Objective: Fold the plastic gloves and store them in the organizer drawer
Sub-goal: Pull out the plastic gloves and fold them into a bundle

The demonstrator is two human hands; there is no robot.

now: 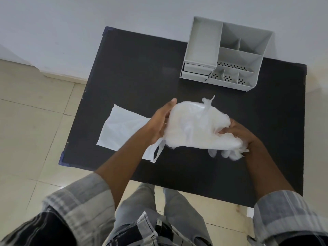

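Observation:
A crumpled bundle of translucent white plastic gloves (197, 126) is held above the middle of the black table (134, 68). My left hand (160, 121) presses flat against the bundle's left side. My right hand (243, 135) grips its right end, with glove fingers hanging below it. A flat white plastic bag (122, 130) lies on the table to the left, partly under my left forearm. The grey organizer (225, 54) stands at the table's far right corner, with its two small drawers (196, 71) shut at its front left.
The organizer has several open compartments on top, all without contents. A white wall runs behind the table. Beige floor tiles lie to the left and in front. My legs stand at the table's near edge.

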